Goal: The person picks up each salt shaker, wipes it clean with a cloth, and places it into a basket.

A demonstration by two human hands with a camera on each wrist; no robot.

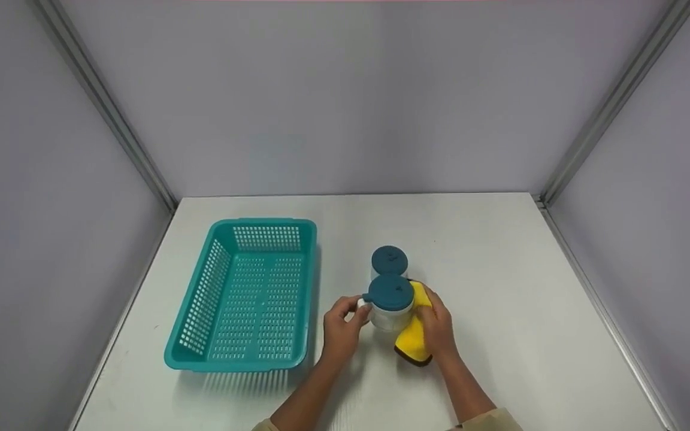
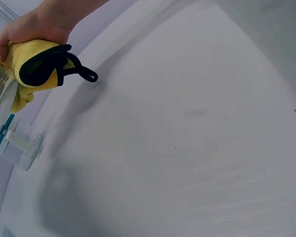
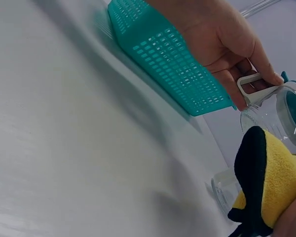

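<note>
Left fingers (image 1: 362, 316) curl round the handle (image 3: 263, 94) of the jar (image 1: 390, 293); right fingers (image 1: 425, 313) grip the cloth (image 1: 411, 344) against its side.

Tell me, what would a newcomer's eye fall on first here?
Probably the big teal basket, on the left of the white table. Next, the yellow cloth right of centre, gripped in the right hand's fingers beside a blue-lidded clear mug. The left hand's fingers hold that mug's white handle; a second blue-lidded mug stands just beyond.
</note>
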